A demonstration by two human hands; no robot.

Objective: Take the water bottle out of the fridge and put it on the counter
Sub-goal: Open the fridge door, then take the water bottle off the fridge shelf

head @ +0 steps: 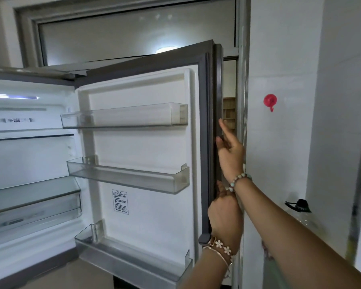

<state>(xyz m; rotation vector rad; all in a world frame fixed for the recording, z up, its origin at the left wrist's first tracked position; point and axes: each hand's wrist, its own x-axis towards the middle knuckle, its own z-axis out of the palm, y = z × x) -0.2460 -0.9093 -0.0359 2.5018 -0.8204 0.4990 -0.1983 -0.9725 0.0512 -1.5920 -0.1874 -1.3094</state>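
Plastic bottle [302,212], clear and black-capped, low at right near the wall [279,142], perhaps the water bottle; none visible inside fridge [29,159]. Fingers of left hand [224,215] and right hand [230,153] clamped on door edge [216,90]. Swing gently, keeping firm hold.

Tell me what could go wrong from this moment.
1. The left hand and the right hand both hold the fridge door by its edge, close to the metal frame; fingers may get pinched there.
2. The right forearm passes near a clear black-capped bottle and may knock it.
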